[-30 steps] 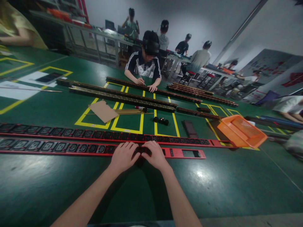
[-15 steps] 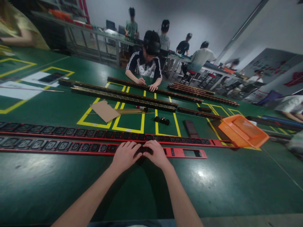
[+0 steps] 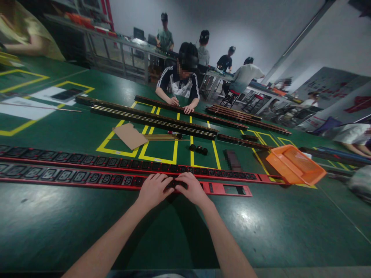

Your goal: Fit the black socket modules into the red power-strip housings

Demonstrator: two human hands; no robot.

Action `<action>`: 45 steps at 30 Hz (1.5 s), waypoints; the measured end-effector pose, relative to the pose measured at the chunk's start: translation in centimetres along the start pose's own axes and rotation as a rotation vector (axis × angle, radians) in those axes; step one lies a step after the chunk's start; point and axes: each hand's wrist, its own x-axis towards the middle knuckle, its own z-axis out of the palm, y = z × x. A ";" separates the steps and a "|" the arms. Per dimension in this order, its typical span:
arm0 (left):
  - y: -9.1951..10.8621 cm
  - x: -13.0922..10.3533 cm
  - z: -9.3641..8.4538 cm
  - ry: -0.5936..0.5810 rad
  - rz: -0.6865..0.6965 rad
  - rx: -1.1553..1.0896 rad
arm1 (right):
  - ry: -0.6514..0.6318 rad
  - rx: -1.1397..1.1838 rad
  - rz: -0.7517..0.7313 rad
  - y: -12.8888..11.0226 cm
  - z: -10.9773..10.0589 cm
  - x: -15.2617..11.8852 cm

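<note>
Right, the near red strip (image 3: 218, 189) lies lengthwise across the table, directly under both hands. Left hand (image 3: 154, 190) and right hand (image 3: 190, 188) sit over it with tips nearly meeting, fingers bent, a small dark piece (image 3: 173, 184) between them. Fingers cover most of that piece; cannot tell whether they pinch it or only press.

Strip: flat, narrow, slightly glossy, with a row of black squarish socket inserts (image 3: 78, 177) left of the hands; rectangular cutout near its right end. Far red strip (image 3: 127, 163) alongside, just beyond, similarly filled.

Further out: dark three-lobed part (image 3: 198, 149), matte brown cardboard (image 3: 131, 136) with an uneven edge, long dark rails (image 3: 153, 121) with bright metallic edges. Orange plastic basket (image 3: 295, 164), tilted, at right. Smooth green tabletop (image 3: 278, 231), yellow-taped, reflecting light. Opposite, a co-worker (image 3: 181, 83) leans over a rail.
</note>
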 end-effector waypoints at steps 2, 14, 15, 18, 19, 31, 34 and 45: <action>0.1 0.0 0.0 0.006 -0.004 0.000 | 0.002 0.035 -0.010 0.2 -0.5 0.3; 0.1 0.0 -0.1 0.022 -0.005 -0.027 | 0.015 -0.388 0.071 5.1 -3.7 5.7; 0.1 0.0 -0.2 0.024 -0.004 -0.031 | 0.015 -0.408 0.087 5.6 -4.1 6.5; 0.1 0.0 -0.2 0.021 0.000 -0.042 | 0.013 -0.471 0.128 7.2 -4.8 8.6; 0.1 0.0 -0.2 0.020 -0.001 -0.043 | 0.014 -0.494 0.143 7.7 -5.0 9.3; 0.3 -0.1 -0.4 0.021 -0.027 -0.064 | -0.037 -0.504 0.202 10.5 -5.0 12.0; 0.2 0.0 -0.5 0.011 -0.023 -0.064 | 0.018 -0.457 0.218 10.9 -5.0 11.6; 0.3 -0.1 -0.4 0.011 -0.022 -0.056 | 0.271 -0.253 0.256 10.3 -5.3 8.4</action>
